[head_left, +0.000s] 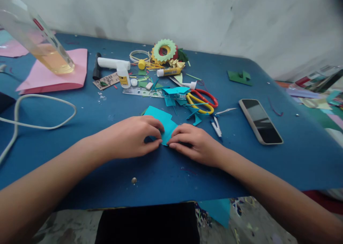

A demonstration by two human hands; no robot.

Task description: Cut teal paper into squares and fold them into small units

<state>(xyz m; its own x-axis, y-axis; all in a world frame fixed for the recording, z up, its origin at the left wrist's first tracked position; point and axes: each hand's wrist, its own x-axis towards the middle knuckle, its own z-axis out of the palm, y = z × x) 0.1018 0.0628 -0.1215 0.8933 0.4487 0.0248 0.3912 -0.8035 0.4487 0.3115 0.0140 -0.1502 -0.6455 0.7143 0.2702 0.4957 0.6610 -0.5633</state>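
A piece of bright turquoise paper point(158, 114) lies on the blue table in front of me, creased near its lower end. My left hand point(134, 136) has its thumb and fingers closed on the paper's left edge. From the other side, my right hand point(197, 144) pinches the lower right edge, fingertips close to the left ones. Just beyond the paper are turquoise scraps point(175, 91) and scissors point(202, 101) with red and yellow handles. A compass point(215, 126) lies to the right of the paper.
A phone point(261, 121) lies at the right. Behind are a glue bottle point(123, 76), a glue stick point(168, 71), a clear ruler point(144, 92) and layered paper rings point(164, 50). A large bottle point(53, 59) stands on pink paper point(80, 65); a white cable point(45, 127) loops at left.
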